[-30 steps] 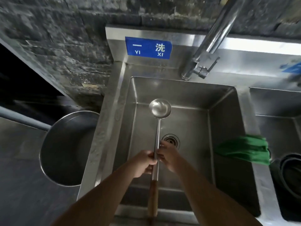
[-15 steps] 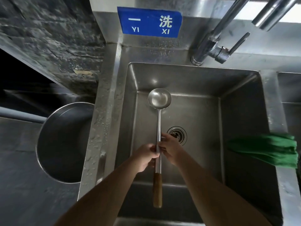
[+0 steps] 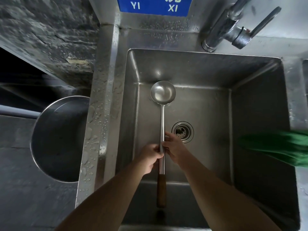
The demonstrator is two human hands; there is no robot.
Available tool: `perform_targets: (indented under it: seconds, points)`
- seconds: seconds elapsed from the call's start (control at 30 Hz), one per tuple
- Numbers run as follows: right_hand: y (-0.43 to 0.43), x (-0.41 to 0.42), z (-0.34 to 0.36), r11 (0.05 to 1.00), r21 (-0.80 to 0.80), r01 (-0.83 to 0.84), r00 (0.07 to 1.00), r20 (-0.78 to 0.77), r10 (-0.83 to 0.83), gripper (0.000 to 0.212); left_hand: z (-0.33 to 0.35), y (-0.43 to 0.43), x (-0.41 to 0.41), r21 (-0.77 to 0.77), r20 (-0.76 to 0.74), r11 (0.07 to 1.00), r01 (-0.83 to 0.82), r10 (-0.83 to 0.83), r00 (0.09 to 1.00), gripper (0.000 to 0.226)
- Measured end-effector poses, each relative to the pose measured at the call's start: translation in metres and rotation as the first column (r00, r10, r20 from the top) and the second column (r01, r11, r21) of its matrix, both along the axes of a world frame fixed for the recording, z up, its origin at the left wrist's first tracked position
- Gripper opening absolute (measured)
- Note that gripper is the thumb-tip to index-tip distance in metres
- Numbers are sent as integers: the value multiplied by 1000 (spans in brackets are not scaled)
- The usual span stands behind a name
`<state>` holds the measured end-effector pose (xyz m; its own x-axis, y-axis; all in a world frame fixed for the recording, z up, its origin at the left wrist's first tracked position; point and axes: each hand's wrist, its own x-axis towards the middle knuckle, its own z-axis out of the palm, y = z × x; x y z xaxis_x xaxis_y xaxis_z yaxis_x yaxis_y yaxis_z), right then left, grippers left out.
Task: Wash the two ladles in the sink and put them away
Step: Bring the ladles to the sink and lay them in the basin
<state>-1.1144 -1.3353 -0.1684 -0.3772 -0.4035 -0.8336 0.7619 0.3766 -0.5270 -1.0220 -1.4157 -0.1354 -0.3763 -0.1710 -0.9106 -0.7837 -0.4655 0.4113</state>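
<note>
Curling round the steel shaft just beyond the wooden grip, your left hand holds the ladle inside the sink; your right hand pinches the shaft opposite, fingertips touching it. The drain lies just right of them, the bowl well beyond.

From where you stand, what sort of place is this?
Probably a restaurant kitchen's washing-up station: a deep stainless sink under a blue label sign, a tall tap, and a long wooden-handled ladle held over the basin.
</note>
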Motion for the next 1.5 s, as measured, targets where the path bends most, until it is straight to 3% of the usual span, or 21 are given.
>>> perform_targets:
  seconds: [0.27,0.43,0.5,0.6,0.73,0.8,0.83,1.0,1.17,1.4,1.5]
  points:
    - [3,6,-13,996,69,-58,992,-106,65,55,-13,-4,5,-74,-35,993,94,-97,995,12]
    - [3,12,8,938,297,-181,935,-244,258,18,-1,-7,1,-217,35,951,219,-216,976,9]
    - [10,11,24,902,383,-200,899,-293,325,29,12,-13,0,-272,74,924,268,-258,963,8]
    - [32,12,56,901,385,-202,913,-259,315,35,37,-18,-6,-375,93,822,428,-426,900,12]
    - [85,10,103,871,465,-159,858,-372,355,16,88,3,-29,-501,100,562,658,-718,689,35]
    - [119,7,132,869,483,-107,841,-423,338,16,107,26,-36,-533,73,461,710,-811,581,23]
    - [139,7,150,866,496,-71,830,-452,327,19,119,42,-37,-566,93,390,726,-846,526,9]
    - [272,32,219,846,522,107,806,-543,234,37,171,163,-50,-746,94,136,652,-948,305,19]
    - [424,108,249,779,514,360,759,-647,76,26,210,329,-36,-855,34,32,518,-993,117,16]
    - [636,270,278,573,536,621,716,-685,-135,42,225,571,51,-883,187,-317,347,-914,-359,16]
    - [708,354,288,429,508,747,644,-713,-278,42,237,672,105,-883,178,-374,283,-826,-535,16]
